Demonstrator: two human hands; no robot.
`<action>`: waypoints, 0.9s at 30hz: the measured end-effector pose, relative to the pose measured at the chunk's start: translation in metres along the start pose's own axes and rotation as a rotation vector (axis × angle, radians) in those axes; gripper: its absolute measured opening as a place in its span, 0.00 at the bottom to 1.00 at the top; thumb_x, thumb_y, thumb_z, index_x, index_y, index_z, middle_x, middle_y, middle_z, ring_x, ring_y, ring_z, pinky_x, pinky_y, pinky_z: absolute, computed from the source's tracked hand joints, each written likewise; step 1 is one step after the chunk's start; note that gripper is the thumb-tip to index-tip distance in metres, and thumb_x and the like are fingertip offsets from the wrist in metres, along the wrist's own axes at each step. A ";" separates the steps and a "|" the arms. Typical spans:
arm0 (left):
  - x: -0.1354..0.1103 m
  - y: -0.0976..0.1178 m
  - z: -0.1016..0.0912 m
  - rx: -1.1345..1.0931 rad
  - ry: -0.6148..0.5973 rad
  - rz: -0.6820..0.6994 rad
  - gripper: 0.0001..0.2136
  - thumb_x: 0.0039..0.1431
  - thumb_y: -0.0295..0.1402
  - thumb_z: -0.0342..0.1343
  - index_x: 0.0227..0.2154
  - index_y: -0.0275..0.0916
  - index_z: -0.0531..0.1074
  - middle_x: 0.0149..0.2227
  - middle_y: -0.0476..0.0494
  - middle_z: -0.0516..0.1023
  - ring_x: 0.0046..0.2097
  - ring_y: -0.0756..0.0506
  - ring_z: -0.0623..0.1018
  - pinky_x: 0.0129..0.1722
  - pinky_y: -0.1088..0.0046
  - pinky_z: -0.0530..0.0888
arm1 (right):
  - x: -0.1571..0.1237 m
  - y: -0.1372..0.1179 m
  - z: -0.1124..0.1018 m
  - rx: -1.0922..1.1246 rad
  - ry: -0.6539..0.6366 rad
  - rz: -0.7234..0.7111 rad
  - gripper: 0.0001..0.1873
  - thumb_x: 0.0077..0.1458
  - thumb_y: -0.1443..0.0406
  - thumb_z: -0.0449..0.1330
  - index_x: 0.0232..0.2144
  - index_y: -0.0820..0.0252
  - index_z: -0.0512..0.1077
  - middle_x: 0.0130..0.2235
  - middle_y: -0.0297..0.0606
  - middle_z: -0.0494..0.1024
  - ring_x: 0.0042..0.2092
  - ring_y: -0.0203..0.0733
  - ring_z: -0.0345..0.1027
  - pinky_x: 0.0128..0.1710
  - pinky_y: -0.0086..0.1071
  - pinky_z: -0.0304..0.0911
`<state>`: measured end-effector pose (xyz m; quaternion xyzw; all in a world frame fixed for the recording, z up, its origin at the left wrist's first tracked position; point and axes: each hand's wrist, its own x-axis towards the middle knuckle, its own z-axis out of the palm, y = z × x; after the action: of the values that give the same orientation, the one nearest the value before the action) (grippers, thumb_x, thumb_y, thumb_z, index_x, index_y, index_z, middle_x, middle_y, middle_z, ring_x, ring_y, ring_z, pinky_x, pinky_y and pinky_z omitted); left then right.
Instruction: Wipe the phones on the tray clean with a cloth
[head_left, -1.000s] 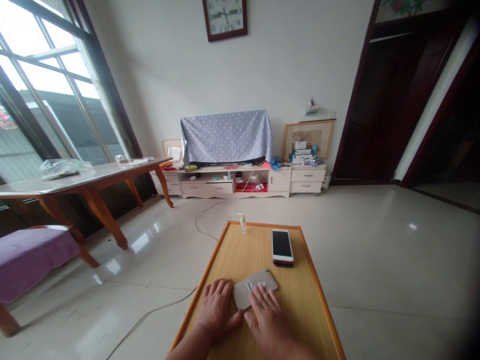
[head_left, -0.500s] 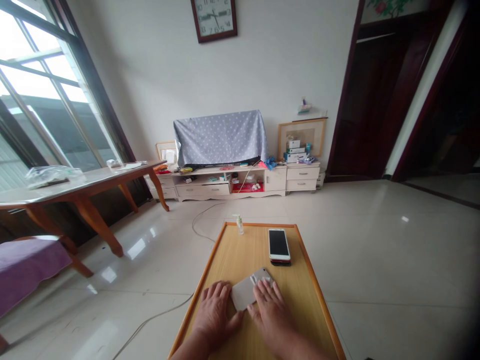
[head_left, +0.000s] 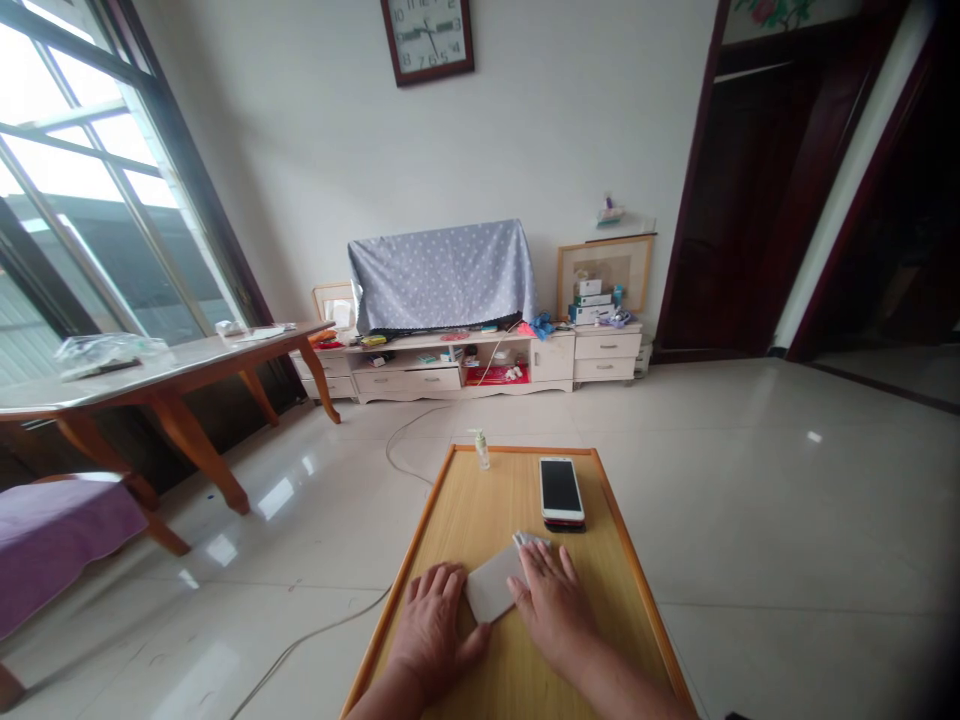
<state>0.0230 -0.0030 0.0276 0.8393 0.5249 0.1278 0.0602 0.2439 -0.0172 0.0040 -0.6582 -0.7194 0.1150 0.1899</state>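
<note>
A grey phone (head_left: 491, 592) lies face down on the small wooden table (head_left: 480, 500), close to me. My left hand (head_left: 433, 622) rests flat beside its left edge, thumb against the phone. My right hand (head_left: 553, 600) lies flat over its right half, fingers stretched towards a small white piece (head_left: 526, 539) at the phone's far corner. Farther along the table sits a white phone (head_left: 561, 489) with a dark screen, stacked on a darker one. A small pump bottle (head_left: 482, 449) stands at the table's far edge.
A long wooden table (head_left: 150, 370) and a purple-cushioned seat (head_left: 52, 535) stand on the left by the window. A white low cabinet (head_left: 480, 365) with a cloth-covered object lines the far wall. A cable (head_left: 315, 630) trails over the tiled floor. A dark doorway opens at right.
My right hand has slid forward and right over the grey phone, covering more of it. The view shifted slightly left a second ago and has held since.
</note>
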 end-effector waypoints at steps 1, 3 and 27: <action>0.000 0.000 0.000 -0.002 0.003 -0.002 0.28 0.52 0.48 0.59 0.55 0.46 0.68 0.59 0.40 0.71 0.62 0.35 0.66 0.63 0.55 0.57 | -0.003 -0.004 0.003 0.009 -0.005 -0.012 0.34 0.68 0.50 0.44 0.67 0.64 0.59 0.68 0.48 0.58 0.70 0.55 0.48 0.70 0.54 0.36; 0.001 0.000 0.000 -0.008 -0.003 -0.002 0.28 0.52 0.49 0.58 0.55 0.45 0.68 0.59 0.39 0.71 0.62 0.35 0.66 0.63 0.56 0.58 | -0.013 -0.017 0.010 0.066 -0.037 -0.082 0.34 0.68 0.49 0.44 0.67 0.62 0.59 0.68 0.45 0.57 0.70 0.53 0.47 0.71 0.50 0.38; 0.003 -0.006 0.007 -0.023 0.008 0.009 0.28 0.49 0.46 0.60 0.54 0.46 0.68 0.57 0.41 0.72 0.59 0.35 0.68 0.61 0.56 0.61 | -0.010 -0.045 0.010 0.267 -0.172 -0.282 0.31 0.70 0.50 0.40 0.69 0.54 0.56 0.69 0.39 0.59 0.70 0.46 0.47 0.71 0.48 0.34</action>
<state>0.0208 0.0025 0.0199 0.8405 0.5198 0.1373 0.0672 0.1996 -0.0313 0.0129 -0.5078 -0.7962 0.2375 0.2276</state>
